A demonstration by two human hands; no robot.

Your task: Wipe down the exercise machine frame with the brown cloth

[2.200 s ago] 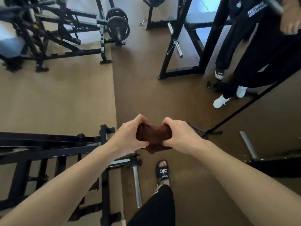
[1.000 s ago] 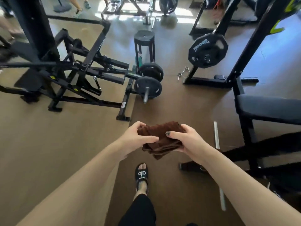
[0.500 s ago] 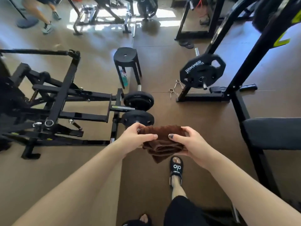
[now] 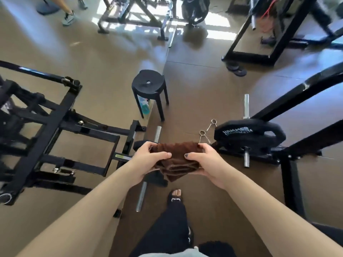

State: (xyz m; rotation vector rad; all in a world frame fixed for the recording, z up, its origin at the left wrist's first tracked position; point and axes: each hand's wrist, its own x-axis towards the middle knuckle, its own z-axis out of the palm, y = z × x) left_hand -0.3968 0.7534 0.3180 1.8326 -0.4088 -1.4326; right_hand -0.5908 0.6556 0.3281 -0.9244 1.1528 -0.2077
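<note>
Fingers of our left hand and of our right hand are curled round the folded brown cloth, each thumb pressed on top of the fold and the other digits hidden beneath it; the cloth is held in the air between the two hands, touching no metal. Exercise machine frame lies low and to the left of the fingers, apart from them; a black stool stands beyond them, a loaded weight plate sits to their right, and two spring collars lie on the floor just past the right hand. Judgement: wiping not yet begun. Risks from here: a loose lower layer of the fold could snag on frame bolts or pins and pull the cloth out of our grip; the chrome bar under the hands is a trip hazard near our sandalled foot. Frame is motion-blurred, so we cannot tell the dirtiest areas.
</note>
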